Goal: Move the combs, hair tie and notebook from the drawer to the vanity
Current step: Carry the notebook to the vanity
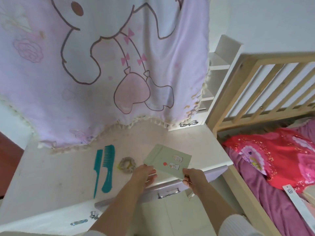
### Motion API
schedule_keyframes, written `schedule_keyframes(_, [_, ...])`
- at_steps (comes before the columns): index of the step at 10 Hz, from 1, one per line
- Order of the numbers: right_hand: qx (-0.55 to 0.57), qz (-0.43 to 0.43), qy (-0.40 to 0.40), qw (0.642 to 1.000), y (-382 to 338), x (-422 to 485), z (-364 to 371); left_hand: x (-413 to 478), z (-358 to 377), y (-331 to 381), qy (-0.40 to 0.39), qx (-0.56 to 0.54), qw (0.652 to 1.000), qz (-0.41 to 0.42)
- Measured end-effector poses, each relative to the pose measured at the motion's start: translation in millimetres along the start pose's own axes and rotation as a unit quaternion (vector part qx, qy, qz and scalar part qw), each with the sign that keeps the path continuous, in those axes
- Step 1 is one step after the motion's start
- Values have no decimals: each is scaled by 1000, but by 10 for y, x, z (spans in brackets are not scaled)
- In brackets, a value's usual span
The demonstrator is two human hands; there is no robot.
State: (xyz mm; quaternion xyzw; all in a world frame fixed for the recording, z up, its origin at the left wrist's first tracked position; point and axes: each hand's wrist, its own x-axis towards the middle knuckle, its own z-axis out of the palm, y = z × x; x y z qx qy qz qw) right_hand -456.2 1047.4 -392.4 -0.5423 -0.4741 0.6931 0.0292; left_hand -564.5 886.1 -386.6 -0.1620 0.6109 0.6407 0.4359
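Note:
A pale green notebook (167,160) with small cartoon stickers is over the right part of the white vanity top (51,176). My right hand (193,178) pinches its near right corner. My left hand (144,174) touches its near left edge with fingers spread. Two teal combs lie side by side on the vanity: a thin tail comb (97,169) and a wide handled comb (107,167). A beige hair tie (127,165) lies between the combs and the notebook. The purple drawer front (168,188) with a metal handle is just below my hands.
A pink cartoon cloth (102,65) hangs over the back of the vanity. A wooden bed frame (255,86) with red and purple bedding (276,159) stands right of the vanity. Small metal clips (80,222) lie at the vanity's near edge.

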Motion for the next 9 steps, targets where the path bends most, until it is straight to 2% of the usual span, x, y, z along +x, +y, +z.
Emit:
schedule_keyframes(2, [43,68,34,996,-10,387,421,573,-33,371,-50,84,995,-32])
schedule_keyframes(3, [-11,99,17,995,51,471,551,764,-33,404,-46,112,992,-44])
schedule_keyframes(4, [-25,119,-9,993,100,530,642,894,-11,376,-45,176,983,-25])
schedule_keyframes(5, [-14,132,-36,990,95,593,751,962,29,383,-48,244,968,30])
schedule_keyframes(6, [-45,134,-41,989,37,628,855,960,39,370,-56,338,938,56])
schedule_keyframes(8, [-175,100,-27,979,-29,692,815,900,-3,139,-27,479,872,99])
schedule_keyframes(9, [-234,79,-39,968,-164,628,701,806,-25,38,-15,563,813,147])
